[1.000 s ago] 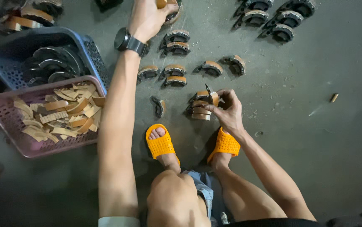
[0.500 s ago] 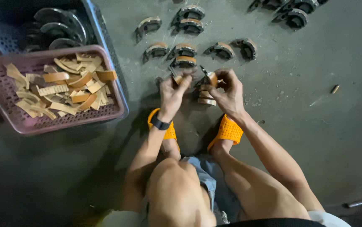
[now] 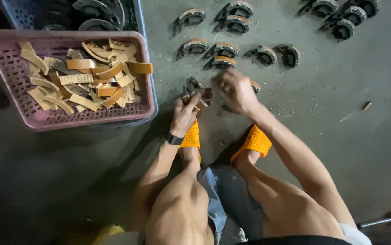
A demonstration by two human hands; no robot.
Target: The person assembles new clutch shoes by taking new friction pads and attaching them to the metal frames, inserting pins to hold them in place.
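My left hand [image 3: 187,113], with a black watch at the wrist, grips a curved brake shoe with a brown lining [image 3: 194,97] just above my left orange sandal [image 3: 191,136]. My right hand [image 3: 234,90] is blurred, fingers curled, and hovers right beside that shoe over the concrete floor; what it grips is unclear. Another metal brake shoe [image 3: 191,84] lies on the floor just beyond my left hand.
A pink basket [image 3: 9,81] holds several loose brown lining strips at left. A blue crate [image 3: 137,18] with metal shoes sits behind it. Rows of brake shoes [image 3: 225,50] lie on the floor ahead. My right sandal [image 3: 253,141] is planted below my right hand.
My left hand came back from the far row of shoes to my feet and now holds a shoe. My right hand shifted slightly left and is in motion.
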